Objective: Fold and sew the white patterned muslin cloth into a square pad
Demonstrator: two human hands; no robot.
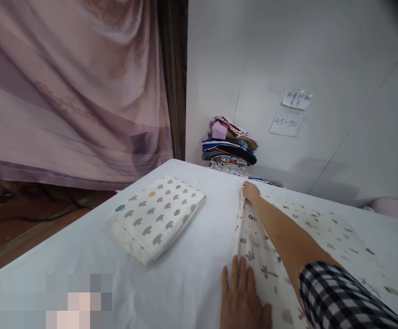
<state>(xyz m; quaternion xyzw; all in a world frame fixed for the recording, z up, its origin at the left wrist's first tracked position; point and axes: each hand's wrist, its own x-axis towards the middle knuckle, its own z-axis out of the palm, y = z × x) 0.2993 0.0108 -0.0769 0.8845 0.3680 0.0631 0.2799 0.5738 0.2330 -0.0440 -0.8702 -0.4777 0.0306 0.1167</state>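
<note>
A thin white cloth with small printed plants and palm trees (269,273) is spread on the right half of the white-covered table. At its far left corner, my right hand (251,191) has its fingers closed on the cloth's edge. My left hand (243,294) lies flat, palm down and fingers spread, on the near part of the cloth's left edge. Left of both hands lies a folded white cloth with grey cloud-like prints (161,208), apart from them. A checked sleeve (336,292) covers my right upper arm.
A stack of folded clothes (229,146) stands behind the table's far edge (188,165), against a white wall (270,55) with two paper notes (289,121). A pink curtain (75,91) hangs at the left. A pixelated patch hides the lower left corner.
</note>
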